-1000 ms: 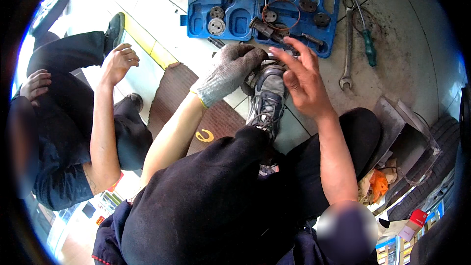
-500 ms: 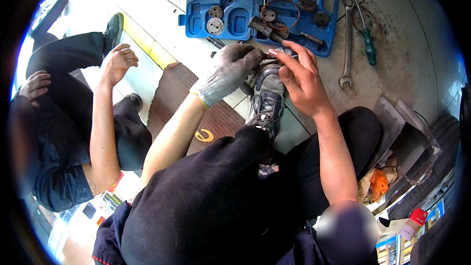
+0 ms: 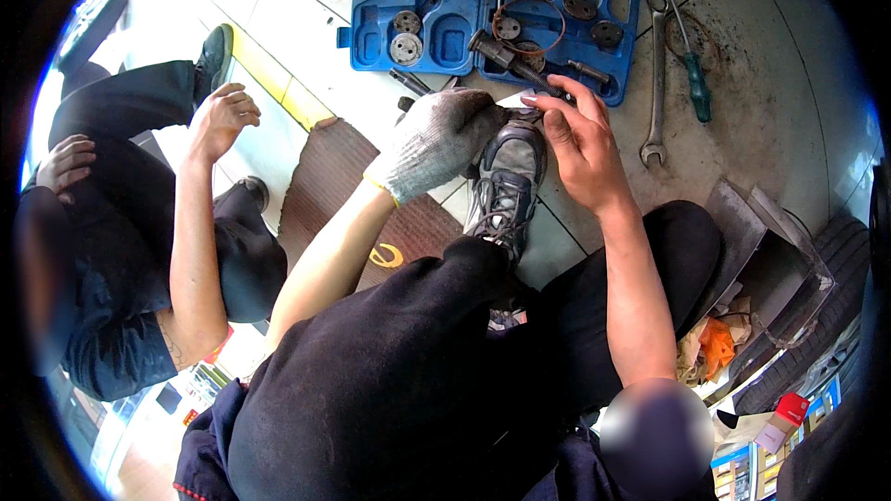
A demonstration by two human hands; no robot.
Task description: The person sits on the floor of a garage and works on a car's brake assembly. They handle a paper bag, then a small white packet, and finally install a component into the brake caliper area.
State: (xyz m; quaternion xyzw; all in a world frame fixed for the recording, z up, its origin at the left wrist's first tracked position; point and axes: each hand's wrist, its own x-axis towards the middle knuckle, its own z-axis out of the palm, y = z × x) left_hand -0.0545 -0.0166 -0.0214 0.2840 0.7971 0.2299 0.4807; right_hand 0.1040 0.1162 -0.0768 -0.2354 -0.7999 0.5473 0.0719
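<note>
My left hand (image 3: 436, 141), in a grey-white knit glove with dark soiled fingers, is closed above the toe of my grey sneaker (image 3: 509, 165). A small dark piece (image 3: 525, 115) pokes out past its fingertips; most of it is hidden. My bare right hand (image 3: 590, 156) is just right of that piece, fingers stretched out and thumb apart; whether a fingertip touches the piece I cannot tell. Beyond both hands lies an unfolded blue tool case (image 3: 368, 57) with round metal discs (image 3: 406, 48). A dark threaded tool (image 3: 497, 51) rests slantwise over the case's near edge.
A combination wrench (image 3: 657, 83) and a green-handled screwdriver (image 3: 696, 83) lie right of the case. Another person (image 3: 121, 269) crouches at the left, beside brown cardboard (image 3: 325, 176). A metal box (image 3: 789, 288) and a tyre (image 3: 849, 250) stand at the right.
My left hand has shifted slightly right and its fingers have turned inward. My right hand has moved a little right, its fingers drawing back from the left fingertips.
</note>
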